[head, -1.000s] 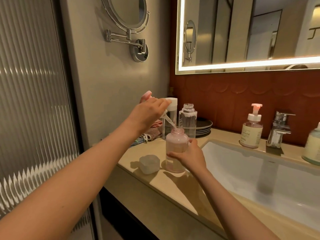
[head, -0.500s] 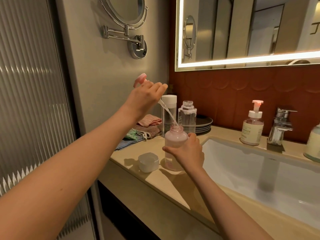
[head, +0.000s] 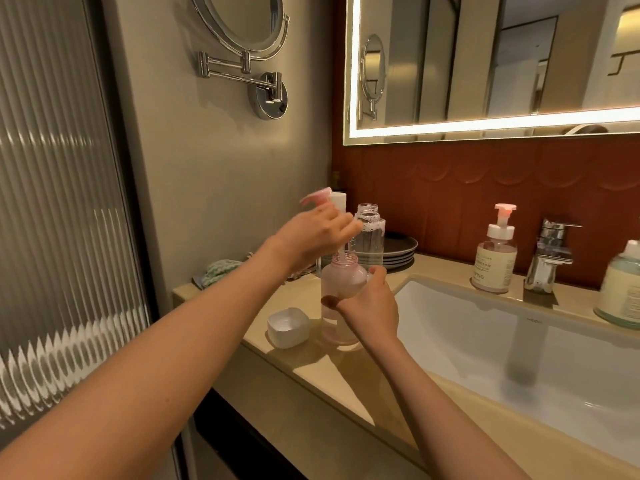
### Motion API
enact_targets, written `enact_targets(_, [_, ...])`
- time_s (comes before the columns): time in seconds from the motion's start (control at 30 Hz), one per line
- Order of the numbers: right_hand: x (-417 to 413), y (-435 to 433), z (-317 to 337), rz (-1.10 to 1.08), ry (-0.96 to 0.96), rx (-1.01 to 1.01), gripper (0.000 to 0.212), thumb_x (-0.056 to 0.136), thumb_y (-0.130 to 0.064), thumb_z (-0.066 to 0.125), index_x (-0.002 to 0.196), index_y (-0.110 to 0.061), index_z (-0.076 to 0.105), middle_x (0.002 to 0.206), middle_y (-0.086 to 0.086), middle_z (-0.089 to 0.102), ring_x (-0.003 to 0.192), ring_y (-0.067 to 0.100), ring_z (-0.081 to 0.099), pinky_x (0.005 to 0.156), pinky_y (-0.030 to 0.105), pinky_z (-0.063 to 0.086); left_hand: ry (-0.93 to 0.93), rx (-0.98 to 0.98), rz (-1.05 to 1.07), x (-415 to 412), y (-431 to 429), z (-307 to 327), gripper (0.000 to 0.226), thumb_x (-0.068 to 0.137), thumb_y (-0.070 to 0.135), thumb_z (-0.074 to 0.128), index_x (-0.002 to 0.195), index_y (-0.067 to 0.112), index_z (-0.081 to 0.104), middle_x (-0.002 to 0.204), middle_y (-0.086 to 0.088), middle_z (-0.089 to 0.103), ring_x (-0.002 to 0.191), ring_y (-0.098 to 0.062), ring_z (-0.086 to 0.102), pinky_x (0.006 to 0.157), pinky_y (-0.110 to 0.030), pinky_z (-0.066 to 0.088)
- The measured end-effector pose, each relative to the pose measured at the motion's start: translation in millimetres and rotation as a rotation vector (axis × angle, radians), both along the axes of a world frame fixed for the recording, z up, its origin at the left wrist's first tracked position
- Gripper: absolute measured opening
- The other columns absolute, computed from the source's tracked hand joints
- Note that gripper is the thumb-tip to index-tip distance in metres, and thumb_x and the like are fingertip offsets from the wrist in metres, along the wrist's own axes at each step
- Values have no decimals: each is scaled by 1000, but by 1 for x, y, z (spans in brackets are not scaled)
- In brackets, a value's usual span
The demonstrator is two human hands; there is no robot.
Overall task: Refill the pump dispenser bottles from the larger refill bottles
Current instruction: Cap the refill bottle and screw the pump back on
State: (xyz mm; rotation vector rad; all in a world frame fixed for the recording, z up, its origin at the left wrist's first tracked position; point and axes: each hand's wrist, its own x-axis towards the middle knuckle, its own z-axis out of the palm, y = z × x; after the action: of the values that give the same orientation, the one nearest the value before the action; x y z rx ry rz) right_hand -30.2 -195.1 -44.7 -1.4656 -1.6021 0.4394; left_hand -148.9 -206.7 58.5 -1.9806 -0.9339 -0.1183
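One pink bottle (head: 341, 284) between right fingers (head: 378, 272)

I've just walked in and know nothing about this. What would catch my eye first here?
First, two hands at the left end of the counter: the left hand holds a pink pump head above an open pinkish bottle, which the right hand grips. Then the glowing border of the wall mirror above the white sink, and a white cap on the counter beside the bottle.
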Motion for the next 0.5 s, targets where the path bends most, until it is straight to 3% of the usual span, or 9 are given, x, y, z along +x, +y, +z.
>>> enact_targets(0.13, [0, 0, -3, 17, 17, 20, 91, 65, -42, 81, 134, -16, 28, 127, 7, 54, 112, 27, 55, 84, 35, 49, 56, -62, -50, 8, 1, -12, 79, 30, 0, 91, 105, 5, 67, 95, -14, 68, 85, -27, 68, 71, -35, 57])
enact_targets(0.2, [1, 0, -4, 25, 33, 24, 89, 65, -41, 81, 132, -17, 28, 126, 7, 54, 111, 26, 56, 85, 35, 50, 70, -142, -7, 14, -6, -12, 81, 54, -1, 85, 128, 5, 52, 123, -19, 57, 113, -31, 57, 90, -34, 50])
enact_targets(0.27, [1, 1, -5, 29, 42, 20, 86, 66, -40, 81, 131, -18, 29, 126, 7, 53, 111, 26, 56, 85, 34, 49, 146, -172, 110, 13, -4, -17, 75, 85, 4, 61, 147, 13, 19, 150, -14, 25, 139, -28, 25, 108, -32, 31])
enact_targets(0.33, [0, 1, -5, 28, 46, 19, 86, 66, -40, 81, 131, -19, 28, 127, 7, 53, 112, 26, 56, 86, 33, 49, 106, -219, 153, 12, -5, -19, 73, 92, 8, 52, 149, 18, 7, 155, -8, 11, 143, -24, 12, 111, -31, 26])
enact_targets(0.5, [-1, 2, -6, 30, 63, 18, 90, 65, -40, 81, 134, -18, 27, 130, 6, 51, 113, 26, 56, 87, 34, 49, -110, -350, 122, 12, -4, -22, 79, 87, 3, 58, 148, 24, 12, 156, -4, 11, 144, -21, 11, 111, -32, 25])
